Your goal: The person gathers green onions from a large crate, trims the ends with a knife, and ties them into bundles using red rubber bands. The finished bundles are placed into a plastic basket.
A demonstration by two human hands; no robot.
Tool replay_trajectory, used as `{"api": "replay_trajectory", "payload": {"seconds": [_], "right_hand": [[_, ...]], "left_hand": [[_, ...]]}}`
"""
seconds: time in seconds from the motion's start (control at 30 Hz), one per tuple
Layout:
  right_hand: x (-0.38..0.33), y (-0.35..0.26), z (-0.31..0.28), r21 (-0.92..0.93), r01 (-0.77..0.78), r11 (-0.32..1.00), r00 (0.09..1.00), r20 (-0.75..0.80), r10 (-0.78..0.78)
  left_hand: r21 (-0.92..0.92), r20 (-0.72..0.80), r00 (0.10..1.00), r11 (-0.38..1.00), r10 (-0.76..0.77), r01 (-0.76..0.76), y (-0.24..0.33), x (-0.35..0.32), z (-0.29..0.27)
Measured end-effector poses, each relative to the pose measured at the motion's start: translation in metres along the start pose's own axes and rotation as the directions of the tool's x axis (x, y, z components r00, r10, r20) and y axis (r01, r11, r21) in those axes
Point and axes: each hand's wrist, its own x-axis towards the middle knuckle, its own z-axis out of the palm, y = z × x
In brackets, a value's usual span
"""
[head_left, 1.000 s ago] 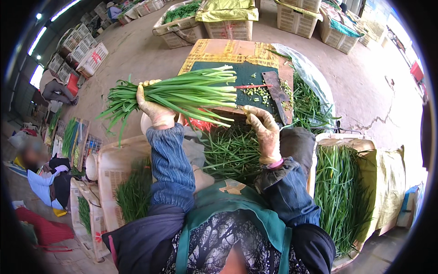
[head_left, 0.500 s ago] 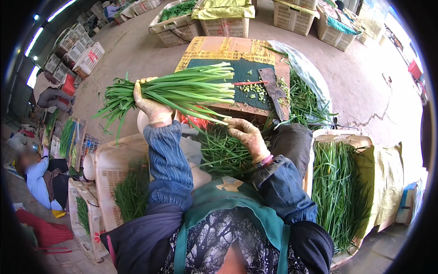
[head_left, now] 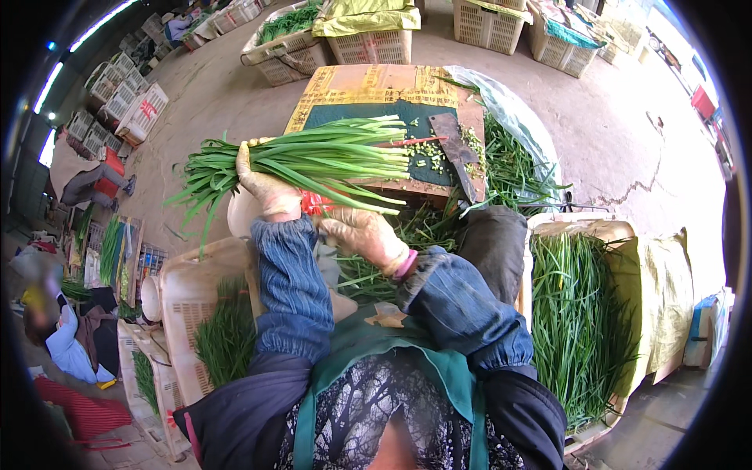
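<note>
My left hand (head_left: 265,184), in a pale soiled glove, is wrapped round a thick bunch of garlic chives (head_left: 337,147). The bunch lies nearly level, its even pale stem ends to the right and its loose leaf tips to the left. Below it, my gloved right hand (head_left: 364,235) is beside a cluster of red ties (head_left: 316,204), its fingers curled together; whether a tie is between them I cannot make out. A broad cleaver (head_left: 457,154) rests on the dark green mat (head_left: 423,174) of the cutting board, among chopped stem bits.
Loose chives (head_left: 509,168) lie in a clear plastic bag (head_left: 521,117) right of the board. A crate of chives (head_left: 583,313) stands at my right, another crate (head_left: 188,298) at my left. Farther crates (head_left: 372,47) line the floor ahead. Another person (head_left: 74,337) sits at far left.
My right hand has moved left from the stem ends to beside the red ties under the bunch. My left hand still holds the chives. The whole view has shifted slightly.
</note>
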Motion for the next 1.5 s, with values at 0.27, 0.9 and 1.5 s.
{"api": "replay_trajectory", "payload": {"seconds": [0.27,0.9,1.5], "right_hand": [[-0.065,0.03,-0.021,-0.719,0.277,0.637,0.842,0.501,0.199],[0.024,-0.016,-0.047,-0.594,-0.063,0.802,0.822,-0.487,-0.296],[0.031,0.042,-0.078,0.007,-0.137,0.991,0.991,0.009,0.137]], "left_hand": [[0.05,0.006,0.99,0.989,0.138,-0.138,0.009,0.015,-0.002],[0.672,0.18,0.89,0.713,-0.419,0.2,-0.062,-0.076,0.059],[0.395,0.033,0.674,0.629,-0.738,0.67,-0.037,-0.002,-0.016]]}}
